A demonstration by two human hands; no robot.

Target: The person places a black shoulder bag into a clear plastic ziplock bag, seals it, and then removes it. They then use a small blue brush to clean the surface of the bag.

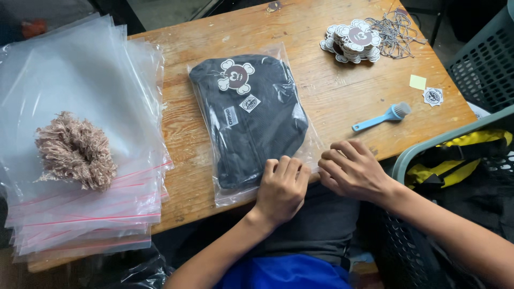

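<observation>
Left hand (281,187) curled down, fingers (286,168) together, pressing the near edge of the clear plastic zip bag (310,142) holding a dark knitted beanie (251,123), flat mid-counter (332,96). Right hand (350,168) just beside, fingers bunched, pinching the same bag edge. Further right, light blue brush (383,116); far left, stack of empty clear bags (80,80) under a beige pom-pom (75,151)

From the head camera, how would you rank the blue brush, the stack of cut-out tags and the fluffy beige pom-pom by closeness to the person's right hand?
From the right hand:
1. Blue brush, just above it on the table.
2. Stack of cut-out tags, at the table's far edge.
3. Fluffy beige pom-pom, far left on the clear bags.
</observation>
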